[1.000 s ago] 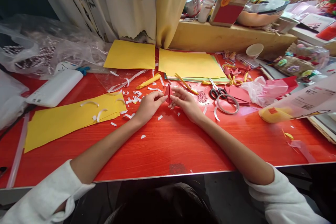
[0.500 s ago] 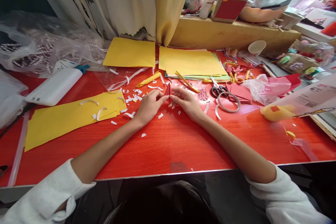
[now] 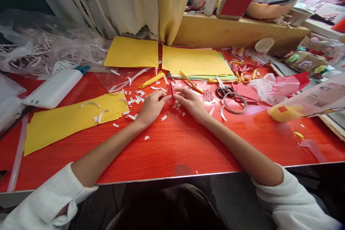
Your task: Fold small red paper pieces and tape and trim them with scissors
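A small piece of folded red paper (image 3: 171, 89) with a pointed top is pinched between both hands over the red table. My left hand (image 3: 152, 107) grips its left side, thumb and fingers together. On the other side my right hand (image 3: 191, 103) pinches it with thumb and forefinger, the other fingers curled beneath. Its lower part is partly hidden by the fingertips. White paper scraps (image 3: 137, 97) lie scattered beside my left hand. A rolled yellow paper (image 3: 151, 80) and a narrow yellow strip (image 3: 191, 82) lie just beyond the fingers.
Yellow sheets (image 3: 67, 124) lie at left, with more yellow paper (image 3: 196, 60) at the back. Scissors (image 3: 224, 89), a tape roll (image 3: 235, 102) and red paper squares (image 3: 246, 92) are on the right. Farther right is a translucent container (image 3: 285, 112). A white power strip (image 3: 55, 89) sits at left.
The red paper's point shows a little more clearly above the fingertips, and both hands have shifted very slightly. The camera view has moved a little. The grip stays the same.
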Available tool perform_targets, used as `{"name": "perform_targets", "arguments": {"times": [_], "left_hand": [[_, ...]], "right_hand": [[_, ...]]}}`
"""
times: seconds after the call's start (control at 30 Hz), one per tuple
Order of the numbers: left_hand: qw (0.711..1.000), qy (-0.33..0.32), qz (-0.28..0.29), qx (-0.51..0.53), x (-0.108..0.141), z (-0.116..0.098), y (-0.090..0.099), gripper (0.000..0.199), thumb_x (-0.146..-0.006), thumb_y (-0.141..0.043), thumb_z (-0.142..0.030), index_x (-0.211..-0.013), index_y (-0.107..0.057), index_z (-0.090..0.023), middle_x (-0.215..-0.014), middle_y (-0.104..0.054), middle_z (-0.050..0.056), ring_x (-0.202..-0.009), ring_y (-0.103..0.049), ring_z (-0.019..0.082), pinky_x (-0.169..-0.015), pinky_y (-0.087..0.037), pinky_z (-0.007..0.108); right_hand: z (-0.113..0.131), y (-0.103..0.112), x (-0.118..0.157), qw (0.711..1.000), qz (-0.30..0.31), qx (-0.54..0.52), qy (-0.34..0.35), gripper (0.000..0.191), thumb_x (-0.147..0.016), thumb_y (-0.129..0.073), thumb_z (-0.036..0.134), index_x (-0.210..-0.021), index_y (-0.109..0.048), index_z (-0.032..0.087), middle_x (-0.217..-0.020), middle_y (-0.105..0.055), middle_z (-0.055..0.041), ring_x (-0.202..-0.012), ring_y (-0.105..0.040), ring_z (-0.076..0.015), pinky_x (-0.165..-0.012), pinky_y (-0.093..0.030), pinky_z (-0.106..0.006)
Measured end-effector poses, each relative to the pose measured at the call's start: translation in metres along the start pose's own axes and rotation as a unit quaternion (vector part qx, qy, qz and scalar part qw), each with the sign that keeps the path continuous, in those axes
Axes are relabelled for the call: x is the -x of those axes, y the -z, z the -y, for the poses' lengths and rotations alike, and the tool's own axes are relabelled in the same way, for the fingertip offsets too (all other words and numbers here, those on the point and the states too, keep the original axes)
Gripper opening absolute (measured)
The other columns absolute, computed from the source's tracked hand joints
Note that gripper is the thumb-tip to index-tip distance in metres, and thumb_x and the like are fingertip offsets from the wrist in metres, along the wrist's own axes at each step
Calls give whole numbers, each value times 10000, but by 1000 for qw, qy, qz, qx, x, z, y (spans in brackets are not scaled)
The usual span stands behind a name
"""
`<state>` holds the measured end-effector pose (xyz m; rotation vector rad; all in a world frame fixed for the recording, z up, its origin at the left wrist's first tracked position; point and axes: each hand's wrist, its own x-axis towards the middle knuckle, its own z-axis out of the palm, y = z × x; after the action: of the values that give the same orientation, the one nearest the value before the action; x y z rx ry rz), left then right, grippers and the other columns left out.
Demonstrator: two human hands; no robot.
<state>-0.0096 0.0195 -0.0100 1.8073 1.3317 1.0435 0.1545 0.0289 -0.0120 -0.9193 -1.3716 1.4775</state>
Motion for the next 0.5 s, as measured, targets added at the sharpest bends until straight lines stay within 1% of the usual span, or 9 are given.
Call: {"name": "perform_targets", "arguments": {"times": [0.07,0.17,0.27,0.37,0.43,0.5], "left_hand": [[1000,3,-12,20,0,1,0,250,-827,-518,-395,-708,-539,-176,-698,-525,-11,-680,-454,122,-653,-350,236],[999,7,-12,42,0,1,1,243,-835,-503,-390,-733,-559,-177,-719,-546,-5,-690,-463,123,-655,-358,235],[999,15,-10,51,0,-1,1,261,-838,-490,-403,-742,-574,-175,-727,-566,-1,-682,-472,123,-657,-364,237],[998,19,-12,55,-1,-1,1,281,-833,-496,-420,-724,-568,-171,-719,-568,-2,-676,-476,122,-663,-367,235],[998,17,-15,55,-1,0,2,304,-830,-498,-439,-706,-559,-168,-721,-570,-1,-682,-480,123,-675,-372,236],[998,13,-11,53,-1,0,2,315,-833,-493,-449,-706,-557,-168,-720,-566,-1,-684,-478,122,-680,-374,238]], "right_hand": [[3,1,0,999,21,-25,-29,341,-742,-667,446,-903,-571,161,-621,-606,23,-566,-622,-106,-552,-520,-214],[5,3,1,995,64,-53,-55,327,-749,-663,456,-801,-594,141,-684,-645,-19,-626,-658,-120,-623,-552,-227],[5,7,0,992,70,-84,-66,349,-760,-640,484,-780,-597,139,-702,-667,-43,-643,-669,-135,-661,-566,-256],[4,10,0,988,84,-111,-67,319,-784,-627,460,-799,-602,142,-735,-678,-49,-681,-676,-137,-708,-563,-269],[4,11,0,985,107,-116,-63,272,-791,-641,408,-867,-618,148,-773,-683,-43,-724,-675,-127,-752,-552,-261],[4,11,1,985,113,-111,-64,262,-776,-667,365,-925,-625,154,-794,-682,-33,-737,-666,-113,-759,-542,-243]]}}
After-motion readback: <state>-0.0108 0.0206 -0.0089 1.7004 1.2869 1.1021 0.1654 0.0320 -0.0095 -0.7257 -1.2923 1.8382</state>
